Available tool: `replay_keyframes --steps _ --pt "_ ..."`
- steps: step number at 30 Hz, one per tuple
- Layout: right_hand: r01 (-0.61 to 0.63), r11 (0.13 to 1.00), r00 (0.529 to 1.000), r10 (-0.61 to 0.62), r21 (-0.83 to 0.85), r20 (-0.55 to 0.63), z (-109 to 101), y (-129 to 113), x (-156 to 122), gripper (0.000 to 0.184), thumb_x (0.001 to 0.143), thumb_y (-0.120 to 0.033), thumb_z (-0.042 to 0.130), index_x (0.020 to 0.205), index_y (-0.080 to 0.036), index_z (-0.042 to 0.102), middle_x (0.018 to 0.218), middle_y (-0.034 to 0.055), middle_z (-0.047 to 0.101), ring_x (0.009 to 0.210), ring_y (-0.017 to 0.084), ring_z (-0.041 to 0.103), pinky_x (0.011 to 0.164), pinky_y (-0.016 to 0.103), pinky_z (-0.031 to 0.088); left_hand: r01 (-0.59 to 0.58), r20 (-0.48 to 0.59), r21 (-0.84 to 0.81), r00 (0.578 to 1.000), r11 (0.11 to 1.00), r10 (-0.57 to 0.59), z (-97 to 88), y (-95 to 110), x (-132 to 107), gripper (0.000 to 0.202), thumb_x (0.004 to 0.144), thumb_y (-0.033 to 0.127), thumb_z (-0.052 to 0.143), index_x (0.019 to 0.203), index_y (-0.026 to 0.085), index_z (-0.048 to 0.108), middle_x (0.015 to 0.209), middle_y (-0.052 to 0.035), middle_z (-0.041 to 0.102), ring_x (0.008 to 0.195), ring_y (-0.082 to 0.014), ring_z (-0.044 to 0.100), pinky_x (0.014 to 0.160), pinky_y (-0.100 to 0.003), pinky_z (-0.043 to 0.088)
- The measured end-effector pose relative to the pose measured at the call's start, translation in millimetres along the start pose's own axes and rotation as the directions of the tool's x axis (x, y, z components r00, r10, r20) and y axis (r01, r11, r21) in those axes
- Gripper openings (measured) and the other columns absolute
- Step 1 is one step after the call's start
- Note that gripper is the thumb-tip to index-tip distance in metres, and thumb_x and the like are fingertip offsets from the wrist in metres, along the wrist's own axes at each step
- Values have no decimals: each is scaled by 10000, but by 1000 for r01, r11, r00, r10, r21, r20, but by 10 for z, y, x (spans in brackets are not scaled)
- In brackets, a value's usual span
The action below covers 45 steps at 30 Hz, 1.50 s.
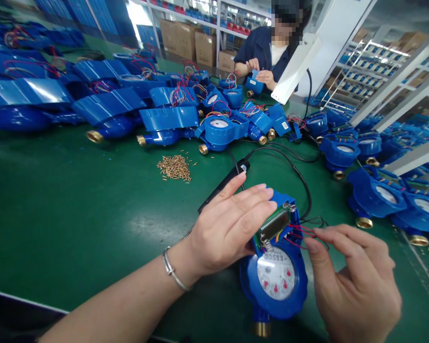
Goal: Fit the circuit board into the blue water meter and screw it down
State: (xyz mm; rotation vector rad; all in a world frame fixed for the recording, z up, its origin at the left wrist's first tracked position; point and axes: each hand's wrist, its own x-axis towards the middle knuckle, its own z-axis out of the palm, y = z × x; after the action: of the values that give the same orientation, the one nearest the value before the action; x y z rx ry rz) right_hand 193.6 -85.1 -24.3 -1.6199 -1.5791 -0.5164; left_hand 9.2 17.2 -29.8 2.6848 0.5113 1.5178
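A blue water meter (248,281) stands on the green tabletop in front of me, its round dial facing up. Above the dial, its housing holds a circuit board with a display (274,224) and coiled springs. My left hand (223,226) lies across the left side of this housing, fingers stretched out, fingertips by the board; its thumb is mostly hidden. To the right, my right hand (353,271) pinches thin red and black wires (302,231) between thumb and forefinger. These wires run out of the housing beside the display.
A black tool with a cable (223,186) lies behind my left hand. Small brass pieces (175,168) form a pile farther left. Blue meters (221,131) with loose wires line the back, and more meters (379,193) fill the right side. Across the table a person (260,52) handles another meter.
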Motion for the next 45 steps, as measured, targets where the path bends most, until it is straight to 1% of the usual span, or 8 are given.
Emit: replay_keyframes --steps 9,14,20,26,32,37,41,45 --pt "60 998 990 -62 24 128 -18 96 -3 224 957 -403 535 913 -190 589 841 22 624 794 179 562 754 329 329 -40 -18 23 999 999 41 11 -15 -14 354 873 229 609 1194 94 543 1241 -161 649 1187 -232 603 1133 -456 383" --pt "124 992 983 -122 -4 133 -42 80 17 108 931 -293 599 939 -191 635 819 16 640 761 167 562 719 319 350 -40 -28 4 999 999 40 16 -17 -2 372 843 214 650 1173 69 555 1218 -179 657 1177 -244 610 1139 -459 375" --pt "209 977 978 -209 -45 16 -32 120 52 142 870 -117 668 982 -202 649 821 42 616 743 172 563 705 343 370 109 -18 -113 994 988 -112 21 -8 32 511 757 304 751 1188 127 541 1181 -147 684 1074 -237 674 1113 -455 418" --pt "258 964 965 -261 70 36 -21 210 -12 325 870 -36 625 1129 -230 655 849 43 576 758 164 539 710 364 350 266 31 -107 964 958 -264 14 21 100 563 693 350 783 1172 159 555 1107 -84 717 1046 -231 687 1119 -405 423" --pt "336 937 934 -345 95 96 -46 180 48 254 895 -60 610 1084 -216 674 842 46 580 766 161 521 729 377 334 427 85 -185 904 885 -418 35 19 117 585 624 350 810 1116 137 577 1050 -60 715 1067 -238 673 1110 -363 425" --pt "291 944 945 -309 157 108 -1 190 68 165 935 -154 589 1088 -188 640 855 46 602 769 161 545 744 374 345 497 118 -263 867 827 -484 49 38 118 566 641 323 800 1129 157 566 1072 -44 703 1009 -182 689 973 -243 522" --pt "188 950 979 -201 250 29 56 111 44 240 951 -381 572 939 -142 580 812 30 616 747 146 559 741 348 360 456 105 -248 890 855 -444 39 57 148 571 629 329 809 1110 134 573 1065 -58 706 1016 -199 689 1121 -318 403" --pt "68 982 998 -65 178 -21 72 17 41 127 947 -271 594 901 -153 578 720 -18 579 654 103 516 732 320 334 415 83 -227 910 881 -407 41 73 155 579 626 302 810 1120 123 565 1079 -68 703 1025 -202 689 1142 -323 381"
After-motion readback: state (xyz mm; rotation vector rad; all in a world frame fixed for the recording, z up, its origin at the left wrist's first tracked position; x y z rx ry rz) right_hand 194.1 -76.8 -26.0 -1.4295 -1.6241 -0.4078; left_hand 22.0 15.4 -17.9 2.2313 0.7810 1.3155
